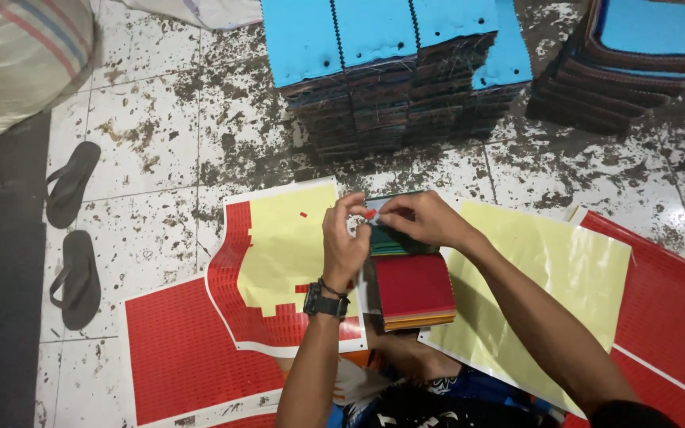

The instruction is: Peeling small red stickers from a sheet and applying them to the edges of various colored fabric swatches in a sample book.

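Note:
My left hand (344,242), with a black watch on its wrist, and my right hand (420,218) meet over a stack of fabric swatch books (410,289) with a red cover showing. Between the fingertips of both hands is a small red sticker (369,214), held at the top edge of the dark green book (394,242) lying above the red one. A sticker sheet (279,261), red with much of its yellow backing bare, lies just left of my left hand.
Tall piles of blue-topped swatch books (390,71) stand ahead, another pile (636,55) at far right. More red sticker sheets (184,349) and yellow backing sheets (549,261) cover the stained tile floor. Two black sandals (73,230) lie left, a sack (17,55) behind them.

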